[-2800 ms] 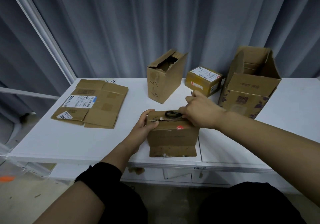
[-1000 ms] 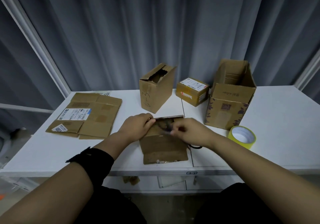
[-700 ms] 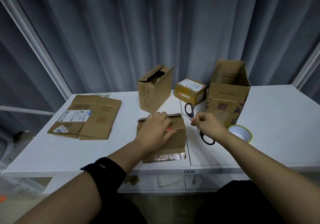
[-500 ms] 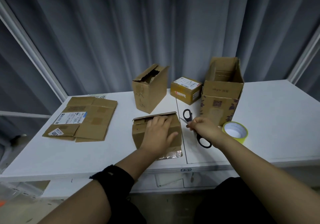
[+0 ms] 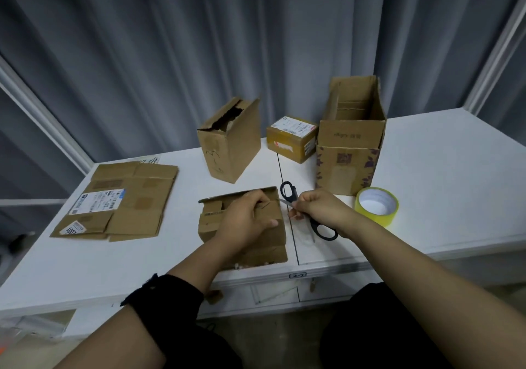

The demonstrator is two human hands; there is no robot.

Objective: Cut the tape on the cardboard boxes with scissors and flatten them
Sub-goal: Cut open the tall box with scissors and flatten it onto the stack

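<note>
Left hand (image 5: 244,220) on top of the near cardboard box (image 5: 212,220), fingers curled over a loosened top flap and gripping it, thumb toward the right-hand edge; right hand (image 5: 318,210) just beside the box on its right, closed round the middle of the black-handled scissors (image 5: 314,225), one handle loop showing beyond the knuckles, the other nearer the wrist. Near box upright at the front edge of the white bench (image 5: 441,175), top partly opened, a lower flap splayed toward the viewer.

Judged step: tape on this top apparently already cut, flaps being parted, flattening not yet done. Next move, by judgement: scissors set aside to free both hands, or box turned over for the bottom seam; then sides pressed down flat.

Farther out: stack of flattened boxes (image 5: 122,197) at the left; torn-topped upright box (image 5: 230,143), small labelled parcel (image 5: 291,140) and tall open box (image 5: 351,146) at the back, none yet flattened; roll of yellow tape (image 5: 377,205) near the right hand, on its right.

Hard to make out: scissor blades, mostly hidden by the right hand, presumably spread given the loops well apart; bottom seam of the near box out of sight; flap area under the left palm covered; both arms cut off by the lower frame edge.
</note>
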